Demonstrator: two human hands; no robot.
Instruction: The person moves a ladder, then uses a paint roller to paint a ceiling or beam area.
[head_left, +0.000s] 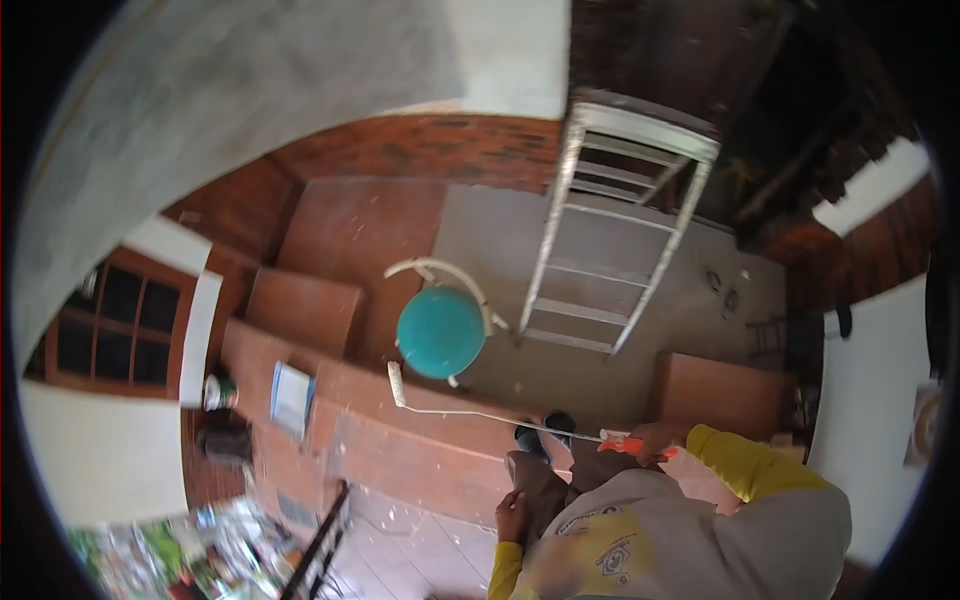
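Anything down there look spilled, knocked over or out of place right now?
White specks and smears dot the red floor near the paint roller, whose handle the right hand grips; they look like paint drips. A crumpled heap of printed sheets lies at lower left. The ladder and teal bucket stand upright.

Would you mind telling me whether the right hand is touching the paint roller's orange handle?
Touching. The head view shows the right hand closed around the orange handle of the paint roller, with no gap visible between them.
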